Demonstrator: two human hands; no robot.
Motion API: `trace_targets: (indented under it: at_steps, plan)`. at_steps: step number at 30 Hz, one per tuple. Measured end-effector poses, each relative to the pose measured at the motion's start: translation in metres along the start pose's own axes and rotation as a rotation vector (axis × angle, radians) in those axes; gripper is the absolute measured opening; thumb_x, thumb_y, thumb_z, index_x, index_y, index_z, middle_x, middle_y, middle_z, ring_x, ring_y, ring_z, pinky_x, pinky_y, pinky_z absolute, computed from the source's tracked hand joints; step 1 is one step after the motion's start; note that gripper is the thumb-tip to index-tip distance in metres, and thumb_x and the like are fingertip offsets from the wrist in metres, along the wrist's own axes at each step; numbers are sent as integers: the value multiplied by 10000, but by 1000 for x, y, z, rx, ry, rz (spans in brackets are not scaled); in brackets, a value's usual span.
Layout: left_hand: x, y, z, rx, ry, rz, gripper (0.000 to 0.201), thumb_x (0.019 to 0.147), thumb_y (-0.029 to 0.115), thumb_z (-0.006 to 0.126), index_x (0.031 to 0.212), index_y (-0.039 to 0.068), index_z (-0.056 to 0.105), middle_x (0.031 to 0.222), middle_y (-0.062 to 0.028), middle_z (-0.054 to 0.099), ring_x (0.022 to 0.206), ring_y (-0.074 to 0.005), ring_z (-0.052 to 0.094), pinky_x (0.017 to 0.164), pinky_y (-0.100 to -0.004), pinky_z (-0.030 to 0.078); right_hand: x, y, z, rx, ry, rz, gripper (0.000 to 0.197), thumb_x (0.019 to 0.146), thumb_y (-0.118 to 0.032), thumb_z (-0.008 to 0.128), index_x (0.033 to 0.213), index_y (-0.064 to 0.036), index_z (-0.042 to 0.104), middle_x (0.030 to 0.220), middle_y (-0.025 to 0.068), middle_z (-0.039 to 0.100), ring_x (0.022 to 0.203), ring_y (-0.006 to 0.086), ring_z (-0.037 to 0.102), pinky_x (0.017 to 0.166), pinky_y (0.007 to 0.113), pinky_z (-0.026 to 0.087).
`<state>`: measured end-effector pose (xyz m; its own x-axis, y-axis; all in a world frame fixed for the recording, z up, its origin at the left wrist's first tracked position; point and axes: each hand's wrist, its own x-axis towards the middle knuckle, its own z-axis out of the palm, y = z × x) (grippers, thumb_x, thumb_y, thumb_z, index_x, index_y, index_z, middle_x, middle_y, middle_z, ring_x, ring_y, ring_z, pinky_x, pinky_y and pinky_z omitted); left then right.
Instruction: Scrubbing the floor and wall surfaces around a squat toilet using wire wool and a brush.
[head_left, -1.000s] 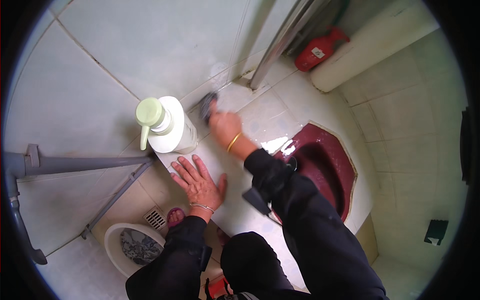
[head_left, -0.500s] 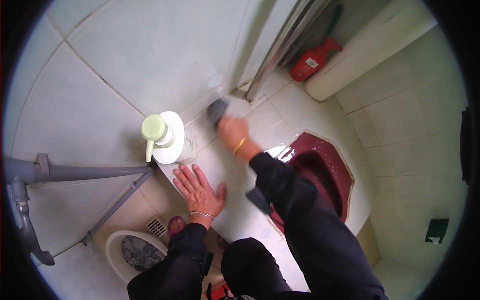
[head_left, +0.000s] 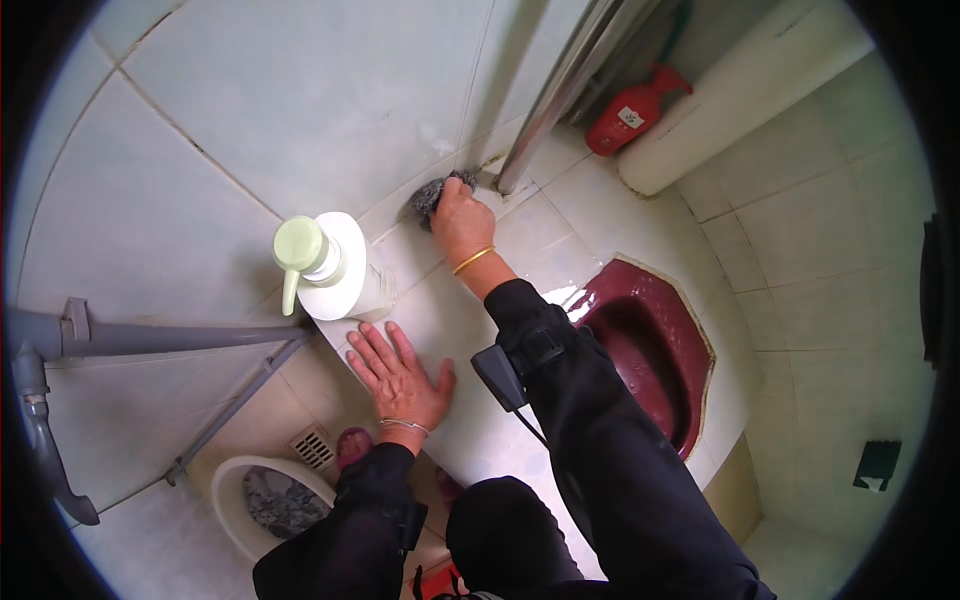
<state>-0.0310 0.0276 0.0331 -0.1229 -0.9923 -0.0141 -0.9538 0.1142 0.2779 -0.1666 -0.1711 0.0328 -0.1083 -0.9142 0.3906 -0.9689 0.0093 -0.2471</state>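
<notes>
In the head view, a person in black sleeves is leaning over a raised, pale-tiled ledge. Toward eleven o'clock, the right hand is gripping a dark grey, rumpled, fibrous scouring pad, fingers closing over its right side. The pad is lying where the ledge is meeting the pale, glossy tiled wall, just left of a shiny metal post at half past twelve. At half past seven, the left hand is resting palm down on the ledge, fingers spreading and holding nothing. Its fingertips are sitting just beside a white plastic bottle with a pale green pump top at half past nine. A dark red, angular squat-toilet basin is lying at half past three.

For good scrubbing, the right hand should probably be pressing the pad firmly into the corner seam, using short strokes and minding the post. The left palm should be bracing the body, without nudging the bottle; the ledge is shining near the basin and may be slippery.
</notes>
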Motion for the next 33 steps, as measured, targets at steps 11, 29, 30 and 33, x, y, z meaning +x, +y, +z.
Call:
trace_targets:
  at_steps: [11,29,30,33]
  plan:
    - [0,-4,-8,21,-41,-20,958,845,468,569,1458,-126,133,1499,-401,51,1398,-566,-10,1123,-603,-6,26,39,2,-54,-157,39,157,823,-138,517,853,8,566,696,185,665,635,364,671,589,459,546]
    - [-3,0,0,18,-28,-5,961,843,475,577,1458,-118,137,1496,-404,63,1397,-567,15,1124,-607,4,23,39,3,-13,-167,143,174,866,-162,506,894,-9,583,729,197,677,677,349,687,598,453,550]
    - [-2,-1,5,21,-18,-10,961,841,477,579,1458,-116,142,1497,-403,62,1397,-566,16,1125,-603,0,8,29,10,69,-116,201,168,862,-154,504,884,-8,584,725,202,675,674,354,685,595,455,549]
    - [-4,-9,6,30,-27,-37,966,835,475,586,1459,-114,142,1498,-402,60,1398,-564,13,1128,-598,-7,-43,-27,-3,78,-433,-52,197,870,-153,456,885,2,576,731,224,670,664,385,679,606,494,541]
